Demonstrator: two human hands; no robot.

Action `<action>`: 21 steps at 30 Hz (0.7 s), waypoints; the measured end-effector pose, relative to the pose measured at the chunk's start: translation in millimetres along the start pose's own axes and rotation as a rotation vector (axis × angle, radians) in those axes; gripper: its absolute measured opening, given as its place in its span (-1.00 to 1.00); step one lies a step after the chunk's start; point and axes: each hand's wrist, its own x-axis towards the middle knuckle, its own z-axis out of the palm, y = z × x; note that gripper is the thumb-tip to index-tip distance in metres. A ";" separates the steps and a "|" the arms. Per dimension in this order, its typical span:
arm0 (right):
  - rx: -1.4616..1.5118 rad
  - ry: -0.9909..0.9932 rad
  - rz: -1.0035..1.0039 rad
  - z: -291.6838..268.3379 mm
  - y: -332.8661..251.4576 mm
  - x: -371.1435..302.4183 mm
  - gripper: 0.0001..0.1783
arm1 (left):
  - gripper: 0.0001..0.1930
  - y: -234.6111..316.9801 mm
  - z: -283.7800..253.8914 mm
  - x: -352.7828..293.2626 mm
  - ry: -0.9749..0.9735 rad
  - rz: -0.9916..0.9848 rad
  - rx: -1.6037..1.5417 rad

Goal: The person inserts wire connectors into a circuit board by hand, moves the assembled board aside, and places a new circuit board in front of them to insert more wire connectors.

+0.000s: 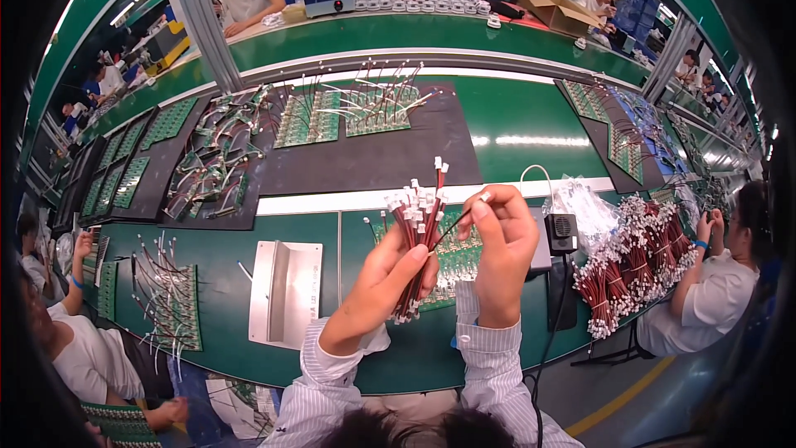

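Note:
My left hand (381, 278) is closed round a bundle of red-and-black wire leads (421, 209) with white plug connectors at their ends. The bundle stands nearly upright, its lower ends hanging below my fingers. To its right, my right hand (502, 245) pinches a thin dark wire (450, 229) that slants down toward the bundle. Something small and white shows at the right fingertips, too small to name. Under and behind my hands lies a green circuit board panel (458, 270), partly hidden by them.
A bent metal plate (284, 290) lies left of my hands. Wired circuit boards (174, 307) stand farther left, and more boards (377, 112) sit on a black mat ahead. On the right are a black boxy device (562, 233) with a cable and a heap of wire bundles (634, 270). Co-workers sit on both sides.

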 end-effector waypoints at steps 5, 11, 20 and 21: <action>0.026 -0.042 -0.065 3.3 -1.7 -1.2 -0.91 | -0.76 -0.8 3.5 -2.6 0.016 -0.015 -0.045; -0.178 -0.313 0.071 1.0 -2.3 -0.9 -0.93 | -0.79 -0.4 1.7 -0.7 0.079 -0.009 0.004; -0.211 -0.266 -0.004 5.3 -7.7 -5.8 -0.92 | -0.77 5.5 4.2 -0.7 0.066 0.028 -0.115; -0.180 -0.170 -0.035 6.0 -8.1 -7.8 -0.92 | -0.76 5.4 4.7 -1.2 0.051 0.030 -0.099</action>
